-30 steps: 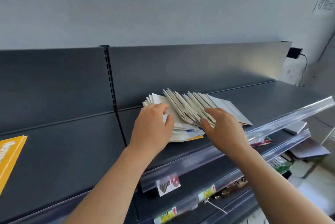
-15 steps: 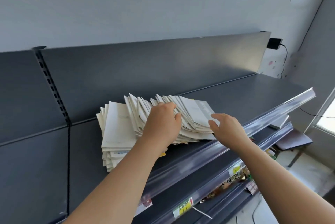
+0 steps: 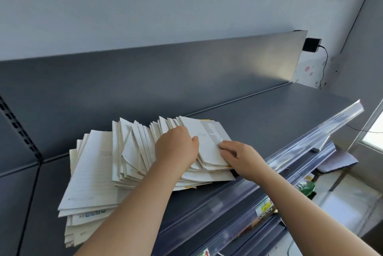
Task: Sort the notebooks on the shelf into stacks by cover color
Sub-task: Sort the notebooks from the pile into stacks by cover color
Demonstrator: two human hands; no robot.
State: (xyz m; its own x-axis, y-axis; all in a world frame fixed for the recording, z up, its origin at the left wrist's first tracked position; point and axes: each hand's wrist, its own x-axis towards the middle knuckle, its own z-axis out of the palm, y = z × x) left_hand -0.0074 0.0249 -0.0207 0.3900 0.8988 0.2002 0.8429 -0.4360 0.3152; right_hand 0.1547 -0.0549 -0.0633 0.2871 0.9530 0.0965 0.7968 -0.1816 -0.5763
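A fanned pile of pale notebooks [image 3: 132,152] lies on the dark grey shelf [image 3: 269,114], with a larger stack of white notebooks [image 3: 89,179] at its left. Slivers of yellow cover show at the pile's edges. My left hand [image 3: 176,150] rests on the fanned pile, fingers curled over the notebook edges. The top white notebook [image 3: 209,141] carries a grey band with lettering. My right hand [image 3: 238,156] touches that notebook's right edge with its fingertips.
A clear plastic price rail [image 3: 300,145] runs along the shelf's front edge. Lower shelves [image 3: 279,204] with price tags and packaged goods sit below. A black adapter with a cable [image 3: 310,45] hangs on the wall at right. A chair [image 3: 335,161] stands beyond.
The view has swung right and closer to the pile. My left hand has stayed on the fanned notebooks, and my right hand has moved onto the top notebook's right edge.
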